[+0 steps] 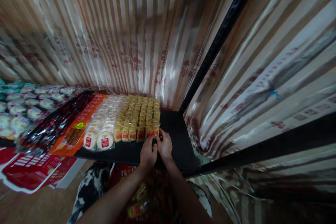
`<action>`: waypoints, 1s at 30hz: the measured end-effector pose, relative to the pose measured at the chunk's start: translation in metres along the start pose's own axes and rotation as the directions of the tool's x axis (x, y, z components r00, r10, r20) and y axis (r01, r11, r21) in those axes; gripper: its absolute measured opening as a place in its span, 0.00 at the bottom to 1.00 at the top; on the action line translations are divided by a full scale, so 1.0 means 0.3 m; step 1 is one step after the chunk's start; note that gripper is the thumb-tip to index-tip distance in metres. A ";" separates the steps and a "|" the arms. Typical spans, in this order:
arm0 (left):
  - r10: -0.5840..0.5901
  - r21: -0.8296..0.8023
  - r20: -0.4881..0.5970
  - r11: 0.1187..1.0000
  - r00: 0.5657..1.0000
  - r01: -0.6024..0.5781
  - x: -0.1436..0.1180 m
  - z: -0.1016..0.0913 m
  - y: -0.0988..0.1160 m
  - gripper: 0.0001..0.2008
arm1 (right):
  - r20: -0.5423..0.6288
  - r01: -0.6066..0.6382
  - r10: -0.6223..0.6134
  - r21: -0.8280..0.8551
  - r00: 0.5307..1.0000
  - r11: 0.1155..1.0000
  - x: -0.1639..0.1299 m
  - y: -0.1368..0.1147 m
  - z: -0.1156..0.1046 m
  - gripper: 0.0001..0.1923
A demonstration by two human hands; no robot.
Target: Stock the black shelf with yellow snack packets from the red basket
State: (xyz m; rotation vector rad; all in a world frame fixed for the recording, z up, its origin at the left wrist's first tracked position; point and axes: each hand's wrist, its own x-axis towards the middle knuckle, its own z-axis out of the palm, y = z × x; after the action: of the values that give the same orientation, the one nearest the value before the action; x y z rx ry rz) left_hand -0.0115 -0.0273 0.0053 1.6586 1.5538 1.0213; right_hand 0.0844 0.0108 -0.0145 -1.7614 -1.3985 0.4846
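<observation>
Small yellow wrapped snack packs (pixel 139 113) with red labels stand in close rows on a black shelf (pixel 178 136). At the front right corner of these rows, my left hand (pixel 148 153) and my right hand (pixel 165 145) come together. The fingers of both are bent and closed on the front snack pack (pixel 156 129) of the last row. My fingertips partly cover its lower part. Left of the yellow rows lie round white packaged cakes (pixel 105 140) in clear wrap with red labels.
Further left are an orange packet (pixel 78 126), dark shiny packets (pixel 55 120) and white wrapped items (pixel 34 112). Below the shelf sit a red basket (pixel 34 171) and more yellow packs (pixel 139 208) between my legs. A black post (pixel 215 52) and striped sheeting (pixel 131 42) stand behind.
</observation>
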 end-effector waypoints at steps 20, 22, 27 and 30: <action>0.038 -0.102 0.025 0.994 0.999 -0.035 0.012 0.028 -0.032 0.22 | -0.026 0.044 -0.041 0.136 0.999 0.990 -0.014 0.033 0.033 0.24; 0.007 -0.121 0.005 0.993 1.000 -0.006 0.009 0.019 -0.031 0.21 | -0.024 0.027 -0.023 0.164 0.999 0.986 -0.026 0.033 0.031 0.25; -0.108 -0.189 -0.027 0.977 0.994 0.101 0.005 -0.013 -0.031 0.22 | -0.030 0.055 -0.050 0.168 0.998 0.984 -0.056 0.020 0.009 0.26; -0.149 -0.223 -0.015 0.964 0.989 0.142 0.008 -0.027 -0.027 0.22 | -0.063 0.090 -0.081 0.154 0.995 0.984 -0.081 -0.001 -0.015 0.24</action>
State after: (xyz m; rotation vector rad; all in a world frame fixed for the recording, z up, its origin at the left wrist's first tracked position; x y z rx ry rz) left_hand -0.0226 -0.0247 0.0026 1.3628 1.4978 1.1028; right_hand 0.0801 -0.0135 -0.0161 -1.5715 -1.3527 0.4812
